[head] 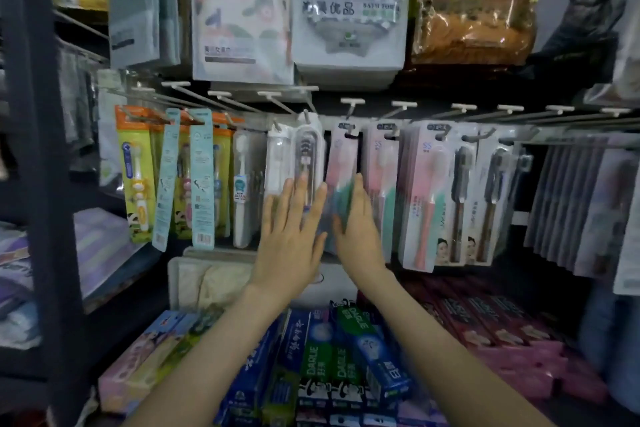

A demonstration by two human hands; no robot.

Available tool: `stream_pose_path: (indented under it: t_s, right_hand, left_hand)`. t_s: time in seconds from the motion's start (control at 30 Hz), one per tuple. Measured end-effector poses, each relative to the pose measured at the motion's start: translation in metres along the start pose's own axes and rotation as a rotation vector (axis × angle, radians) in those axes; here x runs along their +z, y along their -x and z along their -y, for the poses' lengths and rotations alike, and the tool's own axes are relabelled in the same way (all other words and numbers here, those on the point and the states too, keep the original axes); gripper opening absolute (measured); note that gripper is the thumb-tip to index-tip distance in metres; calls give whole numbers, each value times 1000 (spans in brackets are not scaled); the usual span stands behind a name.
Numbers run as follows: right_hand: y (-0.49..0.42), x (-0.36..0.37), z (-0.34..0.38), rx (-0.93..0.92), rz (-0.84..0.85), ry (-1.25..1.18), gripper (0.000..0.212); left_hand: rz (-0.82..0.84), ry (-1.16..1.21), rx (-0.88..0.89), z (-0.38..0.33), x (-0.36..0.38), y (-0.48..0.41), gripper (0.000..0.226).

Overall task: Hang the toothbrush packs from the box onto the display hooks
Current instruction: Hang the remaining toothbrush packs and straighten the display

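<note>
A row of toothbrush packs hangs from metal display hooks [349,107] across the middle of the shelf. A pink and green toothbrush pack [341,163] hangs on a centre hook, blurred at its lower end. My left hand [289,229] lies flat with straight fingers against the clear-cased pack [306,152] to its left. My right hand [356,222] is held edge-on, its fingers straight along the right side of the pink and green pack. The box is not in view.
Bath towel packs [348,10] hang above the hooks. Toothpaste boxes [332,364] lie stacked on the shelf below my forearms. More toothbrush packs [429,194] hang to the right, children's packs [138,177] to the left. A dark shelf post [41,149] stands at the left.
</note>
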State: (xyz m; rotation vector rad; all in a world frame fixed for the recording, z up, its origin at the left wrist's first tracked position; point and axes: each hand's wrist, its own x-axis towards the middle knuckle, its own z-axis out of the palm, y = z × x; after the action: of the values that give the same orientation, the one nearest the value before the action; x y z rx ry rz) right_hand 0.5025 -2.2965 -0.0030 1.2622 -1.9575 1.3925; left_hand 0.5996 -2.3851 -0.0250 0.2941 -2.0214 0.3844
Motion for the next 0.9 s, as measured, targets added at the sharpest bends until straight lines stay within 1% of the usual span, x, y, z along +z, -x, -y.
stream_pose_path:
  t_s: [0.1,0.17,0.23,0.3,0.4,0.5,0.57,0.67,0.77,0.83,0.9]
  right_hand:
    - [56,-28,-28,-92,26,55,71]
    - [102,-58,-51,-78,14,85,63]
    - [154,-94,-83,1,20,133,57]
    - [206,-128,-119,136,21,195,54]
    - [283,-174,-171,369,-6,303,52]
    - [366,-216,-221,613,22,427,54]
    - [430,-241,-248,805,56,556,53]
    - [500,-264,-274,1119,52,588,64]
    - [557,-277,-309,1416,167,691,80]
    - [590,-288,-335,1550,256,794,88]
    - [612,-304,-358,1619,328,883,86]
  left_hand:
    - [-15,131,-31,-47,0,22,60]
    - [-10,233,-13,-92,-1,41,54]
    - [51,359,26,-149,-1,65,49]
    - [145,477,89,-206,0,92,46]
    - [336,649,139,-286,8,135,46]
    - [561,788,192,-364,22,182,45]
    - [760,837,231,-417,34,220,48]
    - [1090,825,286,-473,51,268,57]
    - [1392,714,295,-513,68,314,65]
    - [1464,635,298,-533,79,338,68]
    - [1510,576,304,-550,88,356,70]
